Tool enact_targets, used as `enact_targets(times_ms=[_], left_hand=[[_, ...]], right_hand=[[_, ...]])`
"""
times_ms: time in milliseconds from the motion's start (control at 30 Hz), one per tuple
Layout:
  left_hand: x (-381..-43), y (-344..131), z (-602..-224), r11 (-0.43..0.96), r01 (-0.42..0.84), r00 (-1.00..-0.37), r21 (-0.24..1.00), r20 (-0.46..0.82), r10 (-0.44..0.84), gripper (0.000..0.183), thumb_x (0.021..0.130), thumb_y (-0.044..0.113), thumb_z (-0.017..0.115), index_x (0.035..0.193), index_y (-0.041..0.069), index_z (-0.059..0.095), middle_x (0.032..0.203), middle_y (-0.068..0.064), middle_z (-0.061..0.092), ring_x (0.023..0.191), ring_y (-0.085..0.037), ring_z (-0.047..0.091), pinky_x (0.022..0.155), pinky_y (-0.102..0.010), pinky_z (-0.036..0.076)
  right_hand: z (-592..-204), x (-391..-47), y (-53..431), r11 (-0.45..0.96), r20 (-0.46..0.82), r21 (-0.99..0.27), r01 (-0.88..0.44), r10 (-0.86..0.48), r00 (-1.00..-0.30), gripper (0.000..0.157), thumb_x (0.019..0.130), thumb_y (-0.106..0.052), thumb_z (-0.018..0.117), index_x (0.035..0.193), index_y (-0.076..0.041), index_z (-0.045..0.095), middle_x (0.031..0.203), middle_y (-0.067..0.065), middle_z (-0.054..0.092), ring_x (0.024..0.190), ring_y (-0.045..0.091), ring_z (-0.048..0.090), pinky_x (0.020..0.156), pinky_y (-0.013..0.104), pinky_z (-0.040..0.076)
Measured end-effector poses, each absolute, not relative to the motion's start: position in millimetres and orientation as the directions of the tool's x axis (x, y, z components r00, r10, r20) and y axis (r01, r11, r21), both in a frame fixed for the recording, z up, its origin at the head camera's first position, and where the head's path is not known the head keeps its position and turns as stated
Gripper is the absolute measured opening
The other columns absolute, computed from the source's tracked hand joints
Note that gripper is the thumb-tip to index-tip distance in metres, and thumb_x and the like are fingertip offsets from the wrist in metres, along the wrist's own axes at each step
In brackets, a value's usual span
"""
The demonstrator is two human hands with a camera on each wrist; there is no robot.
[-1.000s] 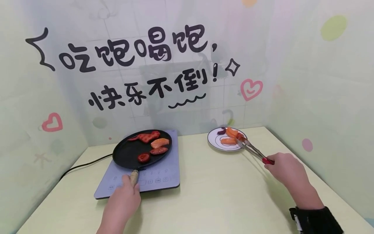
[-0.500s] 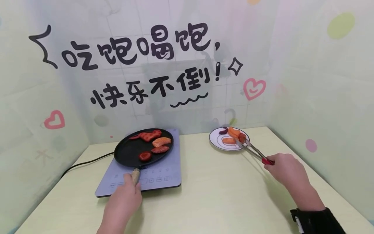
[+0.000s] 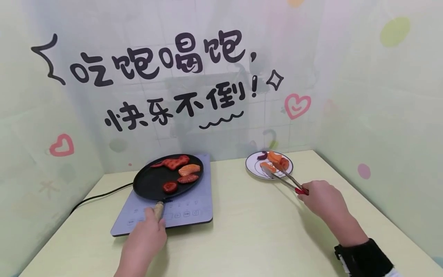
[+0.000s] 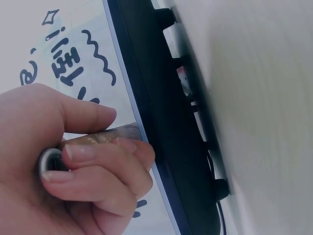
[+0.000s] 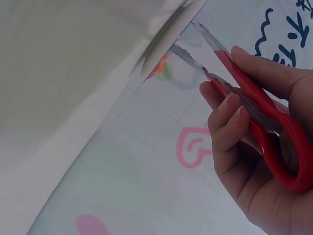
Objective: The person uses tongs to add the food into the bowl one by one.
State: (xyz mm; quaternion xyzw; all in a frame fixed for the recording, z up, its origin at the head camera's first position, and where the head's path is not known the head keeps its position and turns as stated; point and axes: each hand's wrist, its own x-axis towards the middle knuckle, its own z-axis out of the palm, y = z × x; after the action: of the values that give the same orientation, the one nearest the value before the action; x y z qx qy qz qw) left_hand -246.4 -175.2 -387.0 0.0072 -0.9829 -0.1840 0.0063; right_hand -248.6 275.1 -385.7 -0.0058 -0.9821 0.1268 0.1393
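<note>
In the head view my left hand grips the wooden handle of a black frying pan. The fingers curl round the handle in the left wrist view. My right hand holds metal tongs with red grips. Their jaws are spread, with the tips over an orange slice on a white plate. Beside it on the plate lie a reddish round piece, an orange chunk and a dark purple curled piece.
The pan sits on a flat induction cooker with a black cord. In the pan are a red spotted piece, a salmon slice, a dark red slice and a round red piece. Printed walls enclose the table.
My right hand has moved left, carrying the tongs' tips from the reddish round piece to the orange slice. My left hand keeps its grip on the pan handle.
</note>
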Motion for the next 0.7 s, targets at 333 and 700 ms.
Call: enact_targets(times_ms=[333,700], left_hand=[[-246,-175,-389,0.933,-0.014,-1.000,0.360,0.008,-0.018,0.048,0.101,0.025,0.042,0.132,-0.009,0.027,0.090,-0.033,0.059,0.064,-0.028,0.054,0.054,-0.046,0.044],[-247,-175,-389,0.936,-0.008,-1.000,0.353,0.015,-0.014,0.056,0.102,0.024,0.041,0.141,-0.010,0.020,0.105,-0.041,0.056,0.073,-0.034,0.059,0.058,-0.049,0.046]], right_hand=[[-391,-259,271,0.977,0.261,-0.210,-0.032,0.025,-0.965,0.021,0.086,-0.019,0.069,0.070,-0.012,0.056,0.059,0.001,0.048,0.053,0.018,0.044,0.045,0.033,0.034],[-398,-271,273,0.940,0.140,-0.333,-0.071,-0.026,-0.990,0.014,0.093,-0.016,0.061,0.089,-0.002,0.061,0.060,0.002,0.043,0.056,0.017,0.042,0.050,0.029,0.035]])
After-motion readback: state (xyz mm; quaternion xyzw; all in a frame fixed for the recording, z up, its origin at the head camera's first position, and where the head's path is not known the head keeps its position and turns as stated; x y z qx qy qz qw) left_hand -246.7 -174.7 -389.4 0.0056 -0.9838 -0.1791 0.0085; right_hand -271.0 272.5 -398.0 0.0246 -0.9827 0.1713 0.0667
